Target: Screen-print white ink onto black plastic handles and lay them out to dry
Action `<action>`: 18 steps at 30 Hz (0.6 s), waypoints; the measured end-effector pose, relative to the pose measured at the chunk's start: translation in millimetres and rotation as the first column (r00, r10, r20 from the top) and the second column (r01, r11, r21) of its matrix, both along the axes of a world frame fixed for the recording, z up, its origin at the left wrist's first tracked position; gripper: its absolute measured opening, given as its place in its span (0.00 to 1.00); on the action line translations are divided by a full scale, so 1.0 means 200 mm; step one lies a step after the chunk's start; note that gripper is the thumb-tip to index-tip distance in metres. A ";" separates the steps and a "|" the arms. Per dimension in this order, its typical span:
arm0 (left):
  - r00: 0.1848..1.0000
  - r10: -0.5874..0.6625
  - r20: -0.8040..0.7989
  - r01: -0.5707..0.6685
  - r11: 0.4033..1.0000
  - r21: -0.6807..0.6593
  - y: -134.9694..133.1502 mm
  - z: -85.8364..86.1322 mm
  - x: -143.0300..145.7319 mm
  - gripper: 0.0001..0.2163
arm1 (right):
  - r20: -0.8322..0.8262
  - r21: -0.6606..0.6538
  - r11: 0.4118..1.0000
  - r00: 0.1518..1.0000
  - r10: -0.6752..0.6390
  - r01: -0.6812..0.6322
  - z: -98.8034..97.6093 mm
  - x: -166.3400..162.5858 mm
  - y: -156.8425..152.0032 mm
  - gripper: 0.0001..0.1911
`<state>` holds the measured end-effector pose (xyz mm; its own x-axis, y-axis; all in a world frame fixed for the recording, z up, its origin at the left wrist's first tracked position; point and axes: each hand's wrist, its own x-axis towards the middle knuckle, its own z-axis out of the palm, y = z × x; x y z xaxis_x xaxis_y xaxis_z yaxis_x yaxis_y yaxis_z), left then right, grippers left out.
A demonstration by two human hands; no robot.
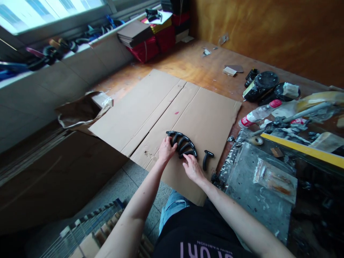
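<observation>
Several black T-shaped handles (185,139) lie side by side in a curved fan on a flattened cardboard sheet (139,111). My left hand (166,149) is at the fan's left end, thumb and fingers closed on the leftmost black handle. At the lower right end, my right hand (192,168) touches the last handle with its fingertips, fingers stretched and thumb apart. One separate black T-shaped handle (207,159) rests on the cardboard, right of my right hand. The fingers partly cover the handles at both ends.
To the right are a plastic bottle (259,114), dark jars (262,86), a tape roll (257,140) and a stained grey board (258,186). An open paper bag (80,111) stands left. Red bundles (146,46) sit at the back. A wire rack (86,225) is below left.
</observation>
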<state>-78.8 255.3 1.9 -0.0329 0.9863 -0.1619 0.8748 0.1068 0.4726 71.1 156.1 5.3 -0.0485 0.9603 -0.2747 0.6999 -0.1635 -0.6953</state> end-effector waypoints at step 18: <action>0.942 -0.310 -0.128 0.323 0.941 0.102 -0.15 -0.06 0.16 0.28 | 0.020 0.146 0.977 0.987 -0.157 0.153 -0.05 0.02 0.03 0.32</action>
<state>-46.6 226.2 -10.2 0.2731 0.9604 -0.0550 0.9007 -0.2352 0.3652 74.3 162.7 -5.4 0.1102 0.9850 -0.1326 0.6955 -0.1718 -0.6977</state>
